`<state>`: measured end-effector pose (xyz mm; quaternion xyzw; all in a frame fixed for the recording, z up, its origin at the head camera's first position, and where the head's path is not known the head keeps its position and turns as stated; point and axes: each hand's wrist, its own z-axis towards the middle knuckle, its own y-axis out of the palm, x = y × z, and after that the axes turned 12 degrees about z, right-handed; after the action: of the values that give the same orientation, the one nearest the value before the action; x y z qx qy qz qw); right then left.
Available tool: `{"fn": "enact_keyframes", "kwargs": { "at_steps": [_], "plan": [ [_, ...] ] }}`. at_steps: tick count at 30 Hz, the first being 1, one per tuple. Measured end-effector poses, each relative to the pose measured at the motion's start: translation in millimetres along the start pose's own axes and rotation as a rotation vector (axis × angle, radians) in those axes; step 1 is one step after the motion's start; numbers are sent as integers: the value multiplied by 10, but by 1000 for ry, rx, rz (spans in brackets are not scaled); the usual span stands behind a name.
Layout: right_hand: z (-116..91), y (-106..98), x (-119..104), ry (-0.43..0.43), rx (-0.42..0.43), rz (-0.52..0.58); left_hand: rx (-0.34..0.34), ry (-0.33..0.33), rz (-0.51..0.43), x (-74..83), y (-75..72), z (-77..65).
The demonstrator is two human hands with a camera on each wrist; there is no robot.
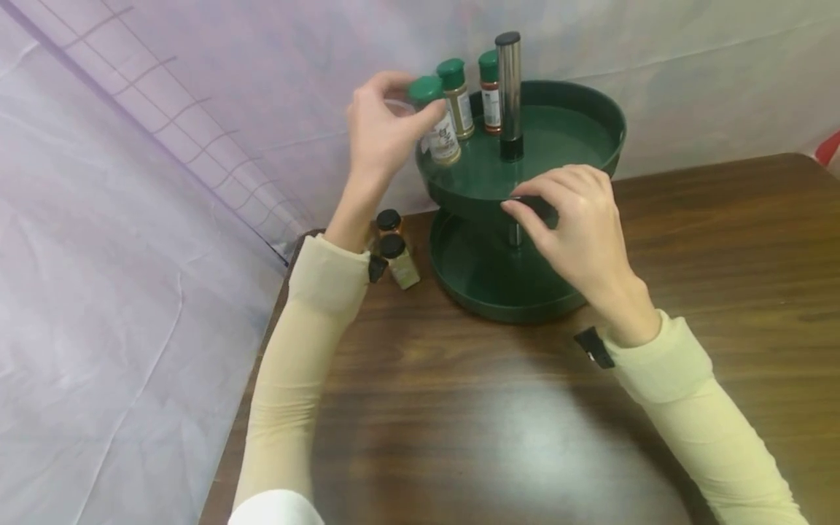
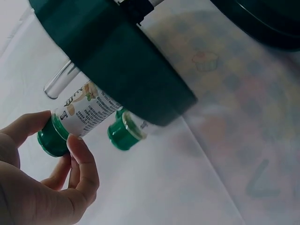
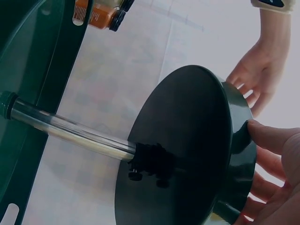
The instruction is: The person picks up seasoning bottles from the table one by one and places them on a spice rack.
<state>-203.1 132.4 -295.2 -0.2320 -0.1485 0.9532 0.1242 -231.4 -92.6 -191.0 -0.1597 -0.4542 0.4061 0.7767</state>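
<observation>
My left hand [image 1: 383, 131] pinches a spice jar [image 1: 445, 144] by its green cap, thumb and fingertips on either side. The jar leans slightly at the left of the upper tray [image 1: 567, 138] of a dark green two-tier rack. Its label [image 2: 86, 108] shows in the left wrist view. My right hand [image 1: 580, 219] grips the tray's front rim, the thumb [image 3: 269, 136] on the outer wall. Beside the held jar are two more green-capped jars, one pale [image 1: 459, 109] and one red [image 1: 490, 102], close to the metal post [image 1: 509, 80].
Two black-capped jars, one orange [image 3: 101, 16] and one pale [image 1: 403, 270], stand on the wooden table [image 1: 420, 423] left of the lower tray [image 1: 472, 292]. Pale cloth [image 1: 275, 65] hangs behind and at the left, with a wire grid [image 1: 164, 102] behind it.
</observation>
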Motion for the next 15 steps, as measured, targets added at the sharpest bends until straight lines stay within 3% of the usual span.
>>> {"fn": "enact_keyframes", "kwargs": {
  "at_steps": [8,15],
  "plan": [
    [-12,6,-14,3,1,3,-65,10,69,59,260,101],
    [-14,32,-16,0,2,5,-121,-40,94,79,364,156]
  ]
}}
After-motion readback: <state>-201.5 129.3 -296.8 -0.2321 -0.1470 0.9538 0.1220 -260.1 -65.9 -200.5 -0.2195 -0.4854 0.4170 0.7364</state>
